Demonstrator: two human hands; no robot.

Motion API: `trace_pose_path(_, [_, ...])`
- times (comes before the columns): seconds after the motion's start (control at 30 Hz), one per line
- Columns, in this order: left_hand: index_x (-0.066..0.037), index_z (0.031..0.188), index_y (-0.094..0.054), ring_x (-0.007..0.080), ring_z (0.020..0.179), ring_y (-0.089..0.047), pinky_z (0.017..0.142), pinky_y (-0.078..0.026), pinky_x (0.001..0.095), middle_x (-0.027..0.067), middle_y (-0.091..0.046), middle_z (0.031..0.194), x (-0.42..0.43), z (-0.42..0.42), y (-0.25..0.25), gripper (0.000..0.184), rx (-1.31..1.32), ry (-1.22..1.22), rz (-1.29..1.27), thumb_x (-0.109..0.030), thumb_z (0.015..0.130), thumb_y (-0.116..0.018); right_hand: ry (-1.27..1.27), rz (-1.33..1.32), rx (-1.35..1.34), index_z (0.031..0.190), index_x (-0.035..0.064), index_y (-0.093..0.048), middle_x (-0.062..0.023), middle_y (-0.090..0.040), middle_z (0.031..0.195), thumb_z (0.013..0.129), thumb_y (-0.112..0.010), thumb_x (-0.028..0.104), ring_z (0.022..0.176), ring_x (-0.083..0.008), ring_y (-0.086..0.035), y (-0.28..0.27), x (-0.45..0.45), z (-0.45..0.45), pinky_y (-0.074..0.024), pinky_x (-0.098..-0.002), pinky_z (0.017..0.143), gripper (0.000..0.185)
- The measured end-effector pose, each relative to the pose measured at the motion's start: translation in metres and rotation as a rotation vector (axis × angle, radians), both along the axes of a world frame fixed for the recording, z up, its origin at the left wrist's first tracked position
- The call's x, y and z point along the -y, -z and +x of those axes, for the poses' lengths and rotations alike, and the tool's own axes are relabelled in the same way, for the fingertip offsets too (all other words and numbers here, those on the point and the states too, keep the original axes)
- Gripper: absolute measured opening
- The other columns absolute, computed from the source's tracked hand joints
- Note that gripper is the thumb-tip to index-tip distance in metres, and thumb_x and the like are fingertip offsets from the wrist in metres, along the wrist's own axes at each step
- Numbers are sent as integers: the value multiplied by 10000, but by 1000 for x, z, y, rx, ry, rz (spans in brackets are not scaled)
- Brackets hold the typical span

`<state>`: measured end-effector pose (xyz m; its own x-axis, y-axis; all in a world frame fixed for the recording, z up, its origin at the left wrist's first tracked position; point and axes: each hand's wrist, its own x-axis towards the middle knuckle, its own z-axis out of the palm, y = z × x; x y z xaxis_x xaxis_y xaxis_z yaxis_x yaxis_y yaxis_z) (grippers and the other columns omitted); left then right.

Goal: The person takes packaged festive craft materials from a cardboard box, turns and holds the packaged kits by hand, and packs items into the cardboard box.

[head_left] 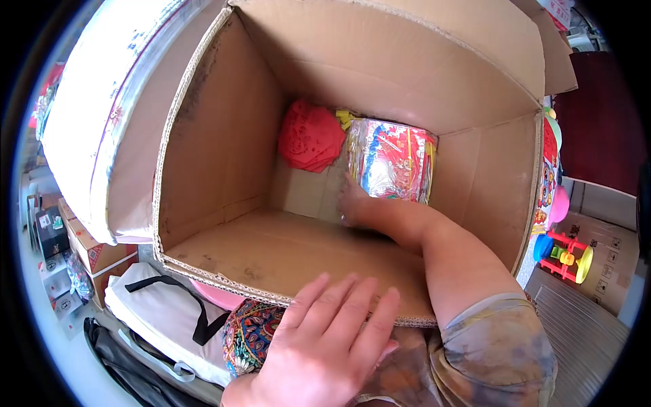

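Observation:
A large open cardboard box (pixel 224 136) stands in front of me. Down inside it, my right hand (pixel 352 202) is against the near left corner of a stack of clear plastic-wrapped packets (pixel 397 159) printed in red, white and blue. Its visible fingers look spread along the stack's left side, and part of the hand is in shadow. Left of the stack lies a bunched red item (pixel 310 137), with a small yellow piece (pixel 345 119) between them at the back. My left hand (pixel 332 339) is open at the box's near edge, fingers stretched out and holding nothing.
A bulky white padded bundle (pixel 95 122) presses close on the left. A pale bag with black straps (pixel 166 319) and a colourful patterned cloth (pixel 251 337) lie in front. At right are a red, blue and yellow toy (pixel 564 256) and a dark red panel (pixel 603 122).

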<state>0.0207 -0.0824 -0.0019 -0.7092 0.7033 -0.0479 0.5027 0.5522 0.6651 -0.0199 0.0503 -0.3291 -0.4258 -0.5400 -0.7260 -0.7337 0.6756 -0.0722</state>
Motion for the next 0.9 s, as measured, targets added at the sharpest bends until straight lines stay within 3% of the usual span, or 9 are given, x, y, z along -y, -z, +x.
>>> trace_pose_path(0.17, [-31, 1108, -477, 271, 991, -480, 893, -355, 397, 138, -512, 1050, 1, 4, 3, 497, -7, 116, -146, -187, 658, -619, 80, -132, -123, 1057, 122, -567, -93, -481, 1125, 773, -381, 539, 1143, -246, -360, 13, -10, 5, -32, -490, 1014, 537])
trace_pose_path(0.23, [-30, 1110, -474, 272, 986, -481, 893, -356, 398, 140, -511, 1047, 1, 5, 3, 503, -2, 135, -144, -192, 657, -620, 87, -81, 10, 1177, 114, -478, -86, -368, 1278, 786, -336, 548, 1190, -247, -311, -1, -10, -2, -27, -491, 1011, 601])
trace_pose_path(0.27, [-30, 1113, -472, 274, 982, -482, 893, -356, 398, 142, -511, 1043, 2, 5, 3, 509, 4, 145, -156, -197, 655, -621, 87, -80, 9, 1177, 114, -478, -86, -368, 1278, 786, -336, 548, 1190, -247, -311, 5, -11, 0, -27, -491, 1011, 601])
trace_pose_path(0.33, [-30, 1115, -470, 275, 983, -481, 894, -355, 398, 142, -511, 1040, 4, 5, 3, 513, 10, 142, -152, -200, 655, -621, 93, -150, -82, 1037, 112, -575, -99, -482, 1116, 785, -344, 561, 1124, -235, -373, 17, -11, 8, -73, -474, 1006, 564])
trace_pose_path(0.43, [-28, 1116, -467, 277, 983, -480, 896, -354, 397, 140, -510, 1035, 5, 5, 3, 513, 1, 141, -163, -201, 658, -619, 94, 8, -52, 1026, 109, -584, -97, -498, 1104, 776, -351, 576, 1098, -226, -404, 24, 3, 3, -153, -439, 979, 579])
trace_pose_path(0.67, [-30, 1123, -457, 280, 1001, -465, 901, -344, 393, 136, -502, 1047, 11, 4, 1, 491, 8, 127, -158, -187, 679, -599, 334, -56, 63, 940, 77, -622, -109, -550, 1035, 761, -392, 548, 1021, -232, -471, 29, -6, -19, -261, -394, 914, 554])
trace_pose_path(0.73, [-28, 1123, -456, 282, 1005, -461, 902, -340, 394, 137, -500, 1049, 11, 5, 0, 487, 2, 143, -155, -183, 682, -596, 412, -165, 256, 895, 62, -632, -114, -566, 1000, 781, -403, 470, 999, -248, -487, 17, -10, -30, -288, -398, 901, 481])
trace_pose_path(0.8, [-27, 1123, -454, 284, 1009, -457, 904, -337, 394, 139, -499, 1050, 8, 4, -3, 483, -17, 199, -124, -179, 685, -593, 269, -127, 157, 913, 79, -626, -113, -574, 995, 800, -401, 390, 994, -253, -497, 49, -3, -23, -288, -390, 924, 399])
trace_pose_path(0.9, [-18, 1121, -453, 293, 1014, -455, 907, -334, 400, 151, -496, 1063, 0, 4, -8, 479, 16, 242, -133, -170, 687, -592, 46, -130, 14, 973, 110, -601, -97, -541, 1074, 819, -378, 359, 1079, -239, -440, 24, -3, -22, -199, -410, 995, 368])
